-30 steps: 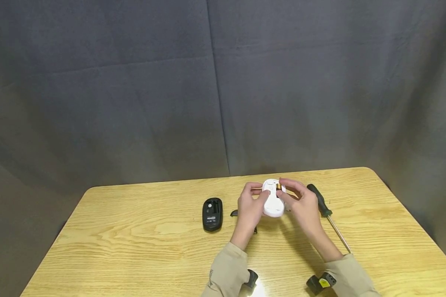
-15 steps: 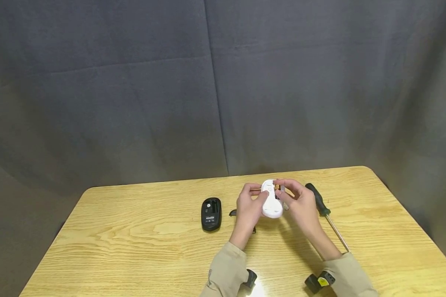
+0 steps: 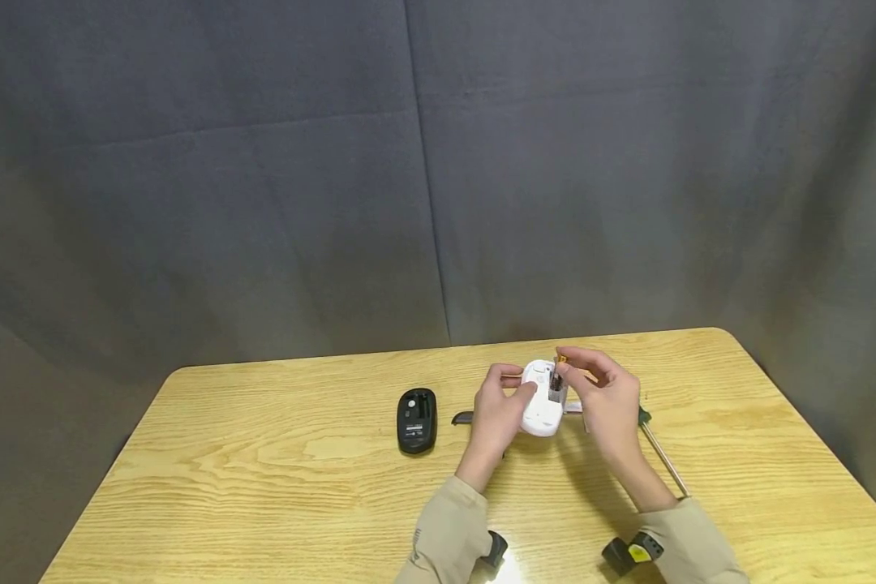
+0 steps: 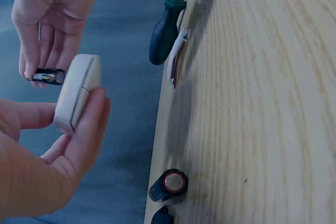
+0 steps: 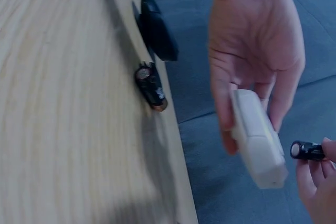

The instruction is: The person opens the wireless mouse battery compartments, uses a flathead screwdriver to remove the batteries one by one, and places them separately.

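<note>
My left hand grips a white computer mouse by its edges, underside up, above the table. Its battery compartment is uncovered. Between thumb and fingers, my right hand pinches a small black and copper battery by the compartment's upper end. The left wrist view shows this battery apart from the mouse. From the right wrist view too, a gap separates the battery and the mouse.
A black mouse lies underside up, its battery slot uncovered. A black cover piece and another battery lie near the left hand. Beyond the right hand are a white cover and a green-handled screwdriver.
The battery has come up out of the white mouse's compartment in the right hand's fingers. Both hands have shifted slightly right and nearer, and the right hand now covers most of the screwdriver's handle.
</note>
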A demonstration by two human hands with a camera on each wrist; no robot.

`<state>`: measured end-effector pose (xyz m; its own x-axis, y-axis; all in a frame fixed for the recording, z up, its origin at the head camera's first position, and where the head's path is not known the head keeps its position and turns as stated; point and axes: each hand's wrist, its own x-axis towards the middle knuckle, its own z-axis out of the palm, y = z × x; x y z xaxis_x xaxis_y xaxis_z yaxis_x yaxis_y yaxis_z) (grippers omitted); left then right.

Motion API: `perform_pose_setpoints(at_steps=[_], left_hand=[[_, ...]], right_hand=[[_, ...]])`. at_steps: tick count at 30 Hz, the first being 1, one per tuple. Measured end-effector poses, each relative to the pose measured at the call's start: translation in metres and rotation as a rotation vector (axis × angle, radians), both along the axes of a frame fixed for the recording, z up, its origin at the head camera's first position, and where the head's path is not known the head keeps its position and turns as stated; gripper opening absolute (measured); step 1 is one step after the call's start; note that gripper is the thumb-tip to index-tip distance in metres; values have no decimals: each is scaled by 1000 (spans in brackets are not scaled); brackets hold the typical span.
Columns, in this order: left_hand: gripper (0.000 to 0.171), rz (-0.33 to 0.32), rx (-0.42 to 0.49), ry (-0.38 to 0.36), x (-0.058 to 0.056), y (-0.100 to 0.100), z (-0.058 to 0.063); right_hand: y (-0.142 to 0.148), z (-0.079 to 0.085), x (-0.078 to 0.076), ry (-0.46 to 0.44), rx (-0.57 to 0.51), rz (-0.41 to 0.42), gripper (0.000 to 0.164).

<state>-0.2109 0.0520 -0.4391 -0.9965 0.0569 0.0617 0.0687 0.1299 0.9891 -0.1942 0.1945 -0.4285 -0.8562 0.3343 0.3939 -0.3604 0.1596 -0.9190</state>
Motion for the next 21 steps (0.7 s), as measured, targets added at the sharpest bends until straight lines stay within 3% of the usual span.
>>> perform_pose_setpoints(at_steps=[6,9,21], left_hand=[[30,9,-41,15,1,2,-1],[30,13,-46,7,1,2,-1],[35,-58,-61,-37,2,2,-5]], right_hand=[[6,7,-3,-36,-255,28,19],[10,9,-5,-82,-312,19,16],[22,9,-5,-240,-273,70,7]])
